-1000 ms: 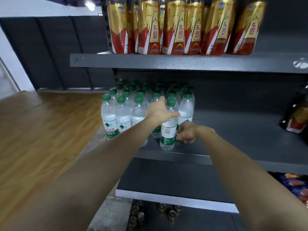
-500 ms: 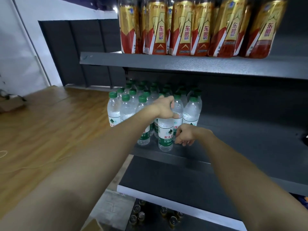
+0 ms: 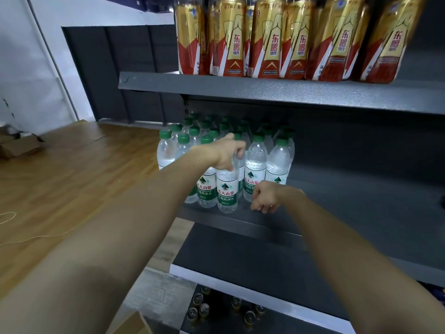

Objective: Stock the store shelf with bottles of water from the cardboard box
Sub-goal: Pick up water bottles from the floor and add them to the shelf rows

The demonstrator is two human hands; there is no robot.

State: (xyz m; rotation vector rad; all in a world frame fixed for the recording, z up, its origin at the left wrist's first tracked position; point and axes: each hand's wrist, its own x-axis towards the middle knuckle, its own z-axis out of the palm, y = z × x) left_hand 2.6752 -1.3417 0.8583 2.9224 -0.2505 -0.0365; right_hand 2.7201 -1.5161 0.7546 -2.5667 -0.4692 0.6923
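While our left hand (image 3: 224, 153) grips the neck of the front water bottle (image 3: 226, 189), seen from the head camera, that bottle stands on the middle shelf (image 3: 361, 213) at the near edge of the green-capped group (image 3: 216, 131). Our right hand (image 3: 265, 196) hangs just beside it, fingers loosely curled, holding nothing. We judge we are seating this bottle in its row. Next we should let go without tipping it, then fetch another; the cardboard box (image 3: 134, 324) seems to show at the bottom edge.

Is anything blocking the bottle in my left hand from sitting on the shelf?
Nothing visible does: the left hand grips the front water bottle, which already stands on the middle shelf beside the other bottles.
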